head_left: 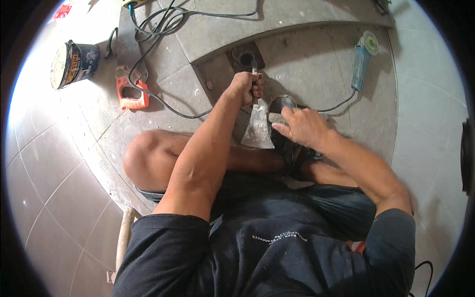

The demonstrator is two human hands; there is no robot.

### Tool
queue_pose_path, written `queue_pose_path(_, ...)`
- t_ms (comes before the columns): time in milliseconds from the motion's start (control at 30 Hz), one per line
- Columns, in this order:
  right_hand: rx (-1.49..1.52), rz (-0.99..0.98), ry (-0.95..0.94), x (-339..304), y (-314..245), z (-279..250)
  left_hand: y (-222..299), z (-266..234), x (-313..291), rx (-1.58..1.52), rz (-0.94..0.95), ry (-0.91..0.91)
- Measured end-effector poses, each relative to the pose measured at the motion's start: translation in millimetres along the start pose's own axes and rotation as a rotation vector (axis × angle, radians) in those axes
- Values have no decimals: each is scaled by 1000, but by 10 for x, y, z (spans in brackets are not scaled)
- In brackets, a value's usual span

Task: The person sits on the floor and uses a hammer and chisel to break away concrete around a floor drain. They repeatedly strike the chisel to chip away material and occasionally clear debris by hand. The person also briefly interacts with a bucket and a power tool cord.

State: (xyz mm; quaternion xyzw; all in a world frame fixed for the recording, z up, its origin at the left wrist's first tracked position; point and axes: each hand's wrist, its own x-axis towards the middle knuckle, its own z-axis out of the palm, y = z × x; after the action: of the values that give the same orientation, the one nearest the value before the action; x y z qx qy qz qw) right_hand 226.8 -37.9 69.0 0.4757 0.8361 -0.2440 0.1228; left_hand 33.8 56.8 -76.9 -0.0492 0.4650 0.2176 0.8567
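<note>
My left hand (246,90) is wrapped round the handle of a trowel-like tool (258,129) with a flared, mortar-crusted blade. Its blade points toward me, and its other end sticks out beyond my fist near the square opening (246,57) in the floor. Close beside the blade, my right hand (308,127) grips a blunt grey piece (278,118) between thumb and fingers. Whether that piece touches the blade I cannot tell. Just beyond my right fingers sits a dark, rounded container-like thing (282,103), partly hidden.
An angle grinder (363,62) lies at the far right, its cord trailing toward me. At left are a handsaw (132,94) with an orange handle and a paint bucket (81,64). Looped black cable (161,24) crosses the far floor. A curved raised edge (292,32) bounds the recessed area.
</note>
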Motion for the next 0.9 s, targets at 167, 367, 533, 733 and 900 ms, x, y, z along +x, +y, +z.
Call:
queue_pose_path(167,78,-264,-12,-25,-64,-93,-23,9,-22,16,0,51)
queue_pose_path(367,123,-224,13,13,-96,-76,51,9,10,-21,2,-17)
queue_pose_path(533,4,4,-99,87,62,-39,-9,6,23,11,-18,4)
queue_pose_path(733,69,-310,40,39,-29,-9,22,10,-17,-29,-20,23)
queue_pose_path(900,10,-146,34,5,-108,63,2,-20,19,-12,3,-12)
